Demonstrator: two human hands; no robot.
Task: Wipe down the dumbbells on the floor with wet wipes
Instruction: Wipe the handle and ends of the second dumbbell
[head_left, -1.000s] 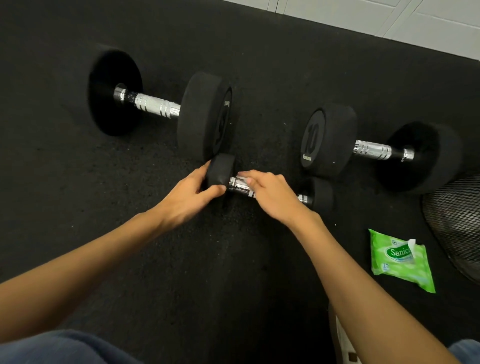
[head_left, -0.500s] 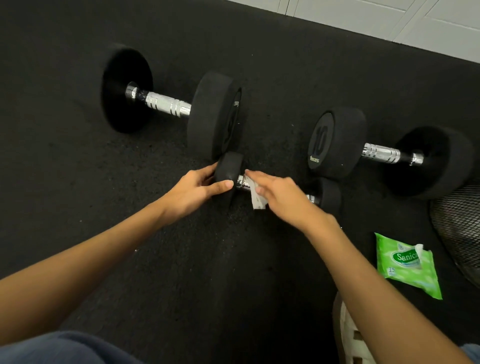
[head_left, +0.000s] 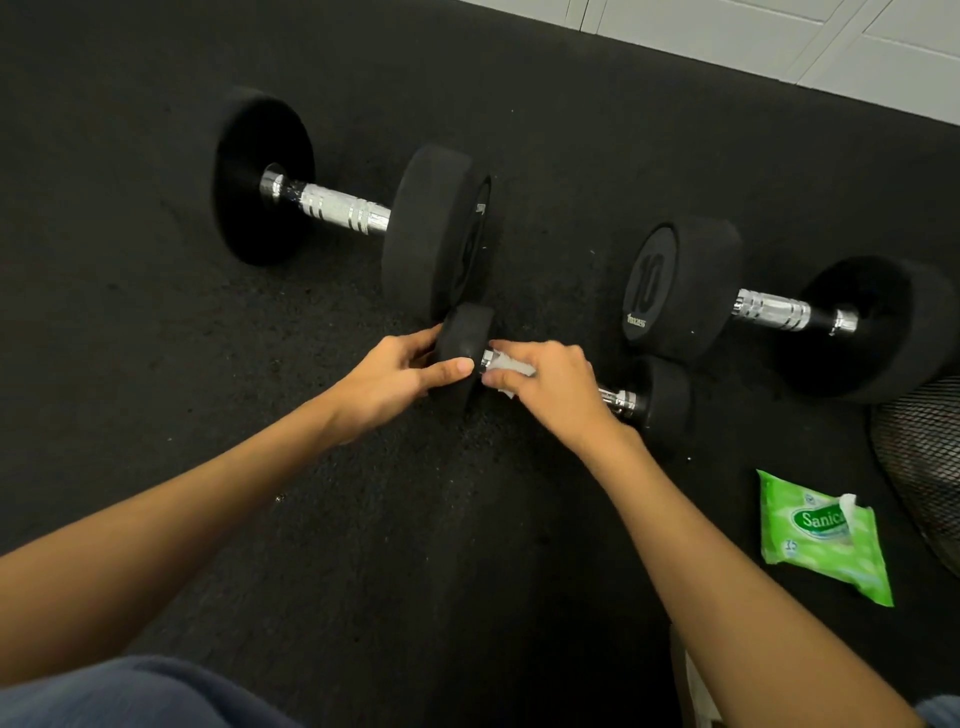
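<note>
A small black dumbbell (head_left: 662, 397) lies on the black rubber floor in the middle. My left hand (head_left: 397, 376) grips its left head. My right hand (head_left: 556, 387) presses a white wet wipe (head_left: 511, 368) around the chrome handle right beside that head, hiding most of the handle. A large dumbbell (head_left: 434, 236) with a chrome handle lies behind on the left. Another one marked 10 (head_left: 680, 286) lies to the right. The green wet wipe pack (head_left: 821, 535) rests on the floor at the right, one wipe sticking out of it.
A black mesh object (head_left: 930, 462) sits at the right edge beside the pack. White floor tiles (head_left: 753, 36) border the mat at the top right. Part of a shoe (head_left: 696, 691) shows at the bottom, under my right forearm.
My right hand with the wipe has slid left along the handle and closed over it near the left head. My left hand keeps its hold. The view has shifted slightly.
</note>
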